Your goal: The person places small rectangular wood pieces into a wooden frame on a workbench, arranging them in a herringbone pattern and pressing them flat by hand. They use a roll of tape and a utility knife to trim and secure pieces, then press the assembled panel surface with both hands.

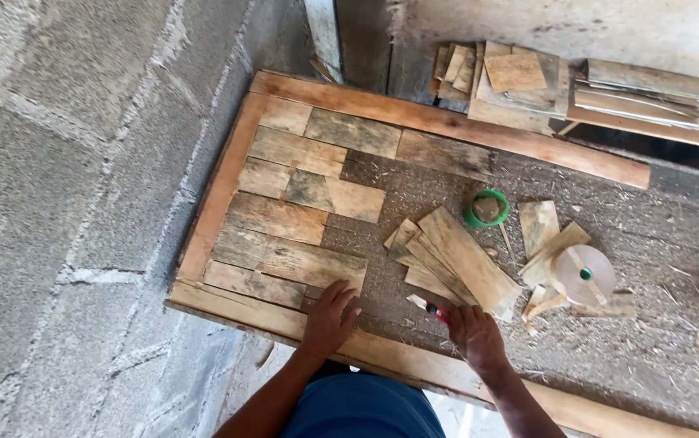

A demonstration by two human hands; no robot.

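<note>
Right now I see my left hand point(329, 318) lying open, palm down, on the near end of the fitted wood pieces point(285, 235), fingers spread toward the far side. My right hand point(473, 332) is curled around a small red-handled cutter point(433, 309); its long axis runs left to right, and its pale tip points left and a little away from me. The cutter sits just beside the near edge of a fan of loose wooden slats point(455, 259), whose long axes slant from far left to near right on the worktop point(649, 341). Farther off, a round green tape roll point(487, 208) lies flat. To the right, a tan roll of edging strip point(583, 274) with a green core rests on more scraps. Stacked offcuts point(520, 81) lie at the far edge.
</note>
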